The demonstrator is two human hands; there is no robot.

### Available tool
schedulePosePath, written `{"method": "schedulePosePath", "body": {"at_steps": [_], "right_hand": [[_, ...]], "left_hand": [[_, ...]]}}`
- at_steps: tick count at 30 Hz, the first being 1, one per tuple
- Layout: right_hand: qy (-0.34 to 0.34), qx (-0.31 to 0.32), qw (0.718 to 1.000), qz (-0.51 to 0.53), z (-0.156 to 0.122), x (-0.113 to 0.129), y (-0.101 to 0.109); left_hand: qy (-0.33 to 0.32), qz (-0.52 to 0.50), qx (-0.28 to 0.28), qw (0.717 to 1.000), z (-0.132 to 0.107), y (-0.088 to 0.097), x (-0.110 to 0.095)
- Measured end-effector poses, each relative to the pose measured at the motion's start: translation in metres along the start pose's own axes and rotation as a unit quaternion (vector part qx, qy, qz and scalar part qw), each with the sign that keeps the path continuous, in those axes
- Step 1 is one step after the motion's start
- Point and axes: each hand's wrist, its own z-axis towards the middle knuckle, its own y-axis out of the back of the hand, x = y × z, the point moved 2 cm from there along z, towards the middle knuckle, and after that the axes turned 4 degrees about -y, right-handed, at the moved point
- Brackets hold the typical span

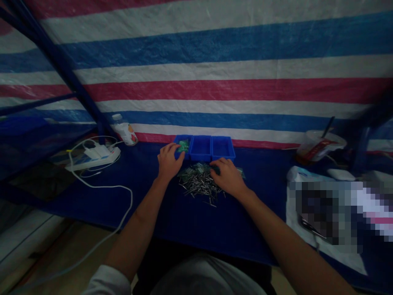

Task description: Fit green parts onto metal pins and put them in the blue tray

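Observation:
My left hand is at the near left corner of the leftmost blue bin. Its thumb and fingers are bent and apart, beside the small green pieces in that bin. On the table in front of the bins lies a pile of thin metal pieces, like blind rivets, with small clear and greenish pieces along its far side. My right hand rests at the pile's right edge, thumb and forefinger apart over it. No held piece shows in either hand. The middle bin and right bin stand alongside.
At the left are a white power strip with cables and a bottle. A plastic cup with a straw stands at the back right. Nearer lies a white plastic sheet with blurred items. A striped tarp hangs behind.

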Motion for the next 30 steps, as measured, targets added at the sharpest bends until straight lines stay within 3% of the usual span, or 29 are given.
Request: {"method": "schedulePosePath", "body": {"at_steps": [3,8,14,19,25,30], "right_hand": [[0.010,0.006,1.000,-0.024,-0.002,0.005,-0.002],[0.008,0.040,0.998,-0.048,-0.007,0.013,-0.006],[-0.006,0.075,0.996,-0.043,-0.008,0.013,-0.010],[-0.004,0.054,0.998,-0.024,-0.008,0.012,-0.011],[-0.016,-0.001,0.998,0.053,-0.001,0.010,-0.010],[0.016,-0.079,0.974,0.213,0.004,0.012,-0.003]], "left_hand": [[-0.046,0.005,0.049,0.998,-0.001,-0.001,-0.007],[-0.130,-0.022,0.181,0.975,-0.011,-0.007,-0.026],[-0.141,0.026,0.265,0.954,-0.021,-0.018,-0.034],[-0.121,-0.029,0.262,0.957,-0.020,-0.022,-0.032],[-0.087,-0.170,0.189,0.963,-0.017,-0.021,-0.032],[0.000,-0.334,0.159,0.929,-0.017,-0.019,-0.035]]}}
